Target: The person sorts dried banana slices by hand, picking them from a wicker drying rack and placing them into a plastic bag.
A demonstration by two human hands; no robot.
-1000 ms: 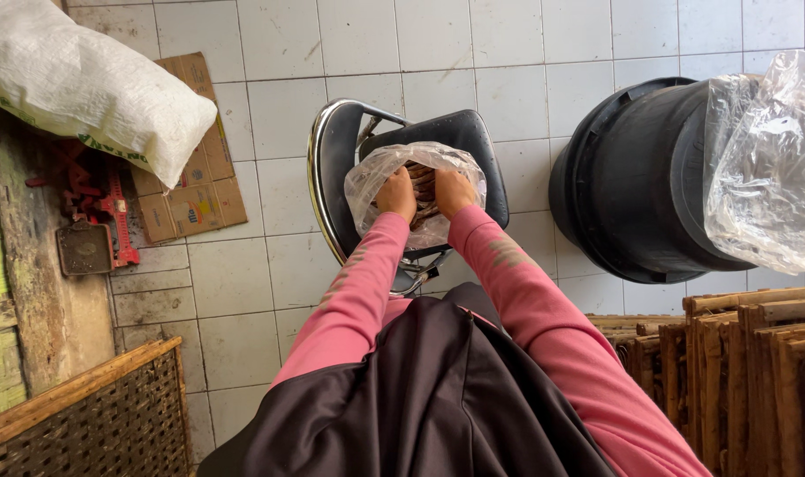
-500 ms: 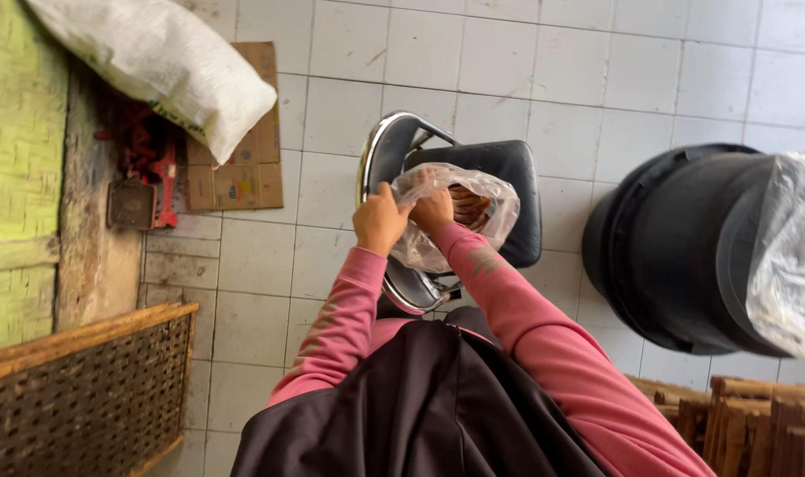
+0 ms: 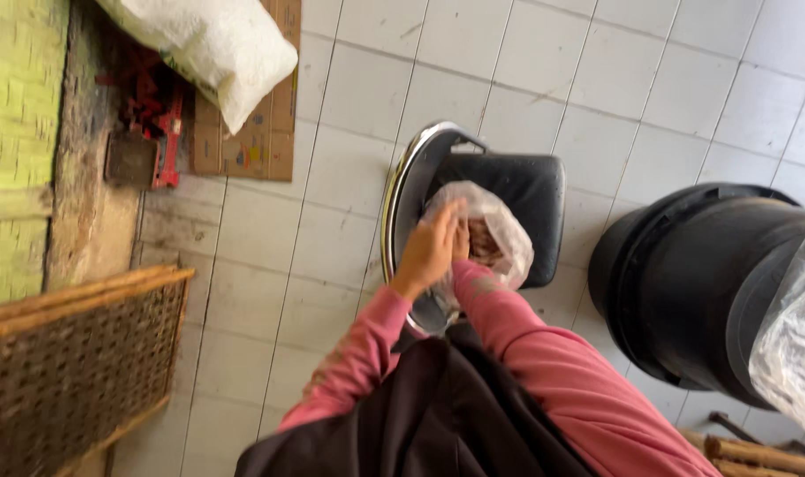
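- Head view, nearest first: my pink sleeves (image 3: 544, 362) run out over a dark apron (image 3: 438, 415) toward a stool just ahead of me.
- My left hand (image 3: 429, 252) lies against the left side of a clear plastic bag (image 3: 500, 234), fingers together and curved round it, apparently to steady it.
- My right hand (image 3: 463, 238) goes into the bag's mouth; the plastic hides its fingers, so I cannot tell whether they are spread or pinching.
- That bag, with brownish pieces inside, sits on the black padded stool (image 3: 517, 190), which keeps it within easy reach.
- Right of the stool stands a big black bin (image 3: 694, 283).
- Left, a woven basket (image 3: 67, 371) sits near.
- Far left, a white sack (image 3: 212, 40) rests on flat cardboard (image 3: 252, 141) beside a red tool (image 3: 159, 128).
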